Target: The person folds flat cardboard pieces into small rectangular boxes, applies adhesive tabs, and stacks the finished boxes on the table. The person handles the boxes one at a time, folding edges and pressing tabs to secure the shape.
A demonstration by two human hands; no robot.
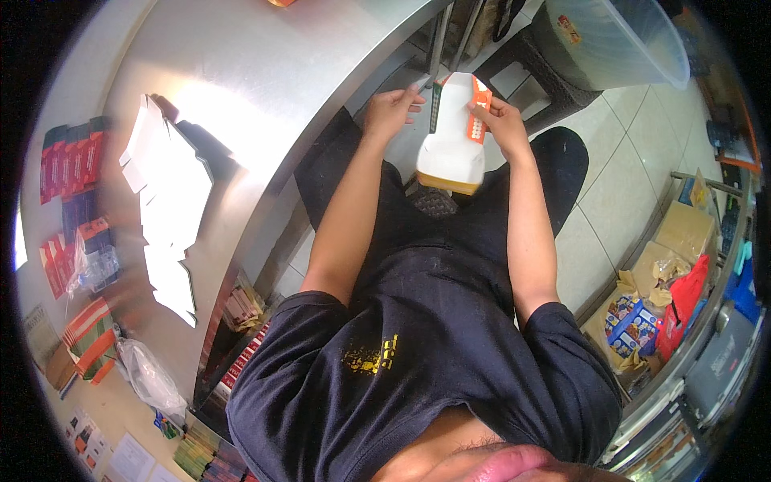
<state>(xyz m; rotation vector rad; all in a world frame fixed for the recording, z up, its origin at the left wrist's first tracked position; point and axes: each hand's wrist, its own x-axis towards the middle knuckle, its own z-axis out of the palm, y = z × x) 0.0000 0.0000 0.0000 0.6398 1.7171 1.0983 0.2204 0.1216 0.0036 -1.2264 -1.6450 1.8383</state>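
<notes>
The right hand (504,127) pinches the carton (450,157) by its side. Whether the left hand (389,115) grips anything is unclear. One-sided support could tilt the carton.

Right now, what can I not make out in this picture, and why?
- Right hand, head view: some fingertips hidden behind the box.
- Box, head view: underside faces away.
- Tub, head view: cut off by upper edge.
- White pieces, head view: detail lost in glare.

A translucent tub (622,48) stands on a dark stool (569,106); rightward, blue packets (633,328) lie beside what may be red cloth (683,312).
</notes>
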